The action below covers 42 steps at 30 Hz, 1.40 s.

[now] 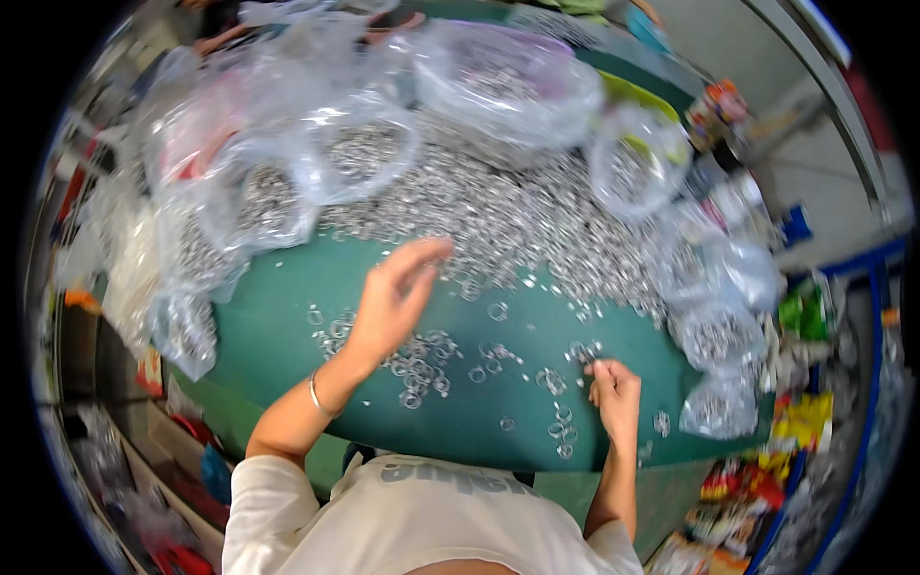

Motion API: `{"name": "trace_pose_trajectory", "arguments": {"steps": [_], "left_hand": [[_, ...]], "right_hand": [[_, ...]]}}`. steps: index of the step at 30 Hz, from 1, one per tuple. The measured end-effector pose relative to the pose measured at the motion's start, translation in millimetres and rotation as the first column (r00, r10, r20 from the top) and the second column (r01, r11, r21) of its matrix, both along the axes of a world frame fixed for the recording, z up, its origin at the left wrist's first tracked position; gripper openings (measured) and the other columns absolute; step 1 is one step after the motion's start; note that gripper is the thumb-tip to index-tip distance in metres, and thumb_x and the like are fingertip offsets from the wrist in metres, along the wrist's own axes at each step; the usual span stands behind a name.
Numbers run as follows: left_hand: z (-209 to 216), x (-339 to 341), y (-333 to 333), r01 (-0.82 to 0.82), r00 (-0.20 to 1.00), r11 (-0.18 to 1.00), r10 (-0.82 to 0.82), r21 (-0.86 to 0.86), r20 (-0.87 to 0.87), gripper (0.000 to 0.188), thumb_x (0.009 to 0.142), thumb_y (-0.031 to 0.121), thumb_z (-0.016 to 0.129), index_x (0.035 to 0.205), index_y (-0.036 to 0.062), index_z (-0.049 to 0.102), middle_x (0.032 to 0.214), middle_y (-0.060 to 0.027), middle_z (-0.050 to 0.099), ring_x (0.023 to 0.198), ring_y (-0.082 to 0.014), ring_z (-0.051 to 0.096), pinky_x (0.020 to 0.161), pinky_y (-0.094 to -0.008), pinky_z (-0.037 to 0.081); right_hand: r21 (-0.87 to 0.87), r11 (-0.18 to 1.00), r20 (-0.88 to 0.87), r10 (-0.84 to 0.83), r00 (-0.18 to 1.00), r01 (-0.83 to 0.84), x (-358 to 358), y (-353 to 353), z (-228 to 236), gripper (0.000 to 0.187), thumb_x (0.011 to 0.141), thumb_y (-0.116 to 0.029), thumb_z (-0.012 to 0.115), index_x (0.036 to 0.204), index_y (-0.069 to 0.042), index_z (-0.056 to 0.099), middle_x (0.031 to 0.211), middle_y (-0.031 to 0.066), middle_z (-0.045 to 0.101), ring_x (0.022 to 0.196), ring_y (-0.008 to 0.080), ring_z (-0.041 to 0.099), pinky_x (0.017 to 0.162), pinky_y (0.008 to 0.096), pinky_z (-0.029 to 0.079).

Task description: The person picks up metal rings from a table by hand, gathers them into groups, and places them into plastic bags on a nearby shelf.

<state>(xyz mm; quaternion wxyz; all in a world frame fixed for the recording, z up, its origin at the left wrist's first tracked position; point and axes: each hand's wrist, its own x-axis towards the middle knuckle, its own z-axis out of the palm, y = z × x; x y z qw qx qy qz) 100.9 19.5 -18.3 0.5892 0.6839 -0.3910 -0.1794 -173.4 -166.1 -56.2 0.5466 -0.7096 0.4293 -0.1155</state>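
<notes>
My left hand [395, 292] is over the green table, with a bangle on its wrist. Its fingers reach toward the near edge of a big pile of small silvery metal rings [479, 206], thumb and forefinger apart, and I see nothing between them. Farther right, my right hand [615, 388] has its fingers curled into a pinch. A little cluster of metal rings [581, 353] lies right at its fingertips; whether the fingers grip one is too small to tell. Loose rings [417, 369] are spread below my left hand, and a few more linked-looking rings [563, 431] lie left of my right hand.
Clear plastic bags of metal pieces ring the pile, among them a bag at the left [187, 331], a large bag at the back [508, 86] and a bag at the right [719, 407]. Boxes [163, 450] stand lower left; colourful packets [805, 422] fill a blue-framed rack at right.
</notes>
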Motion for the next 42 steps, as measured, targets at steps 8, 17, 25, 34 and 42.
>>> {"name": "trace_pose_trajectory", "arguments": {"steps": [8,17,25,34,42], "left_hand": [[-46,-84,-46,0.345,0.883,0.906,-0.402,0.245,0.243,0.03,0.08,0.002,0.062,0.109,0.0016,0.057,0.107,-0.0164,0.057,0.099,-0.0327,0.055,0.087,-0.0376,0.045],[-70,-118,-101,0.339,0.813,0.889,-0.442,0.31,0.379,0.03,0.077,0.006,0.065,0.106,0.0025,0.058,0.1,-0.0115,0.054,0.093,-0.0311,0.053,0.081,-0.0398,0.043],[-79,-117,-110,0.343,0.846,0.9,-0.42,0.267,0.329,0.022,0.077,-0.001,0.06,0.098,0.0026,0.056,0.096,-0.0121,0.054,0.089,-0.0306,0.054,0.077,-0.0387,0.044],[-67,-93,-110,0.279,0.96,0.953,-0.274,0.115,-0.058,0.025,0.076,-0.011,0.056,0.099,0.0006,0.06,0.093,-0.0102,0.058,0.08,-0.02,0.058,0.062,-0.0286,0.048],[-68,-99,-95,0.26,0.868,0.947,-0.316,0.191,0.384,0.027,0.075,-0.002,0.064,0.101,0.0043,0.06,0.1,-0.0088,0.054,0.091,-0.0263,0.052,0.079,-0.0364,0.042]], "right_hand": [[-0.692,0.708,-0.231,-0.03,0.973,-0.142,15,-1,-3,0.016,0.08,-0.014,0.066,0.094,-0.007,0.066,0.067,0.013,0.057,0.057,0.0273,0.056,0.052,0.0356,0.043],[-0.524,0.847,-0.019,-0.119,0.993,0.091,-7,-18,-17,0.008,0.08,-0.007,0.065,0.083,0.001,0.066,0.064,0.0092,0.053,0.053,0.0191,0.048,0.051,0.0307,0.039],[-0.393,0.906,0.038,-0.155,0.987,0.158,-22,-30,-23,0.011,0.081,-0.009,0.064,0.085,0.002,0.066,0.066,0.01,0.055,0.054,0.0207,0.049,0.053,0.0329,0.04],[-0.569,0.806,-0.157,-0.301,0.941,0.163,-33,-24,-10,0.022,0.079,-0.012,0.067,0.099,-0.004,0.063,0.064,0.0078,0.051,0.054,0.0226,0.049,0.053,0.035,0.04],[-0.65,0.758,-0.206,-0.11,0.972,-0.052,-6,3,-13,0.013,0.077,-0.012,0.068,0.088,-0.006,0.063,0.069,0.0087,0.055,0.056,0.0264,0.054,0.052,0.0354,0.042]]}}
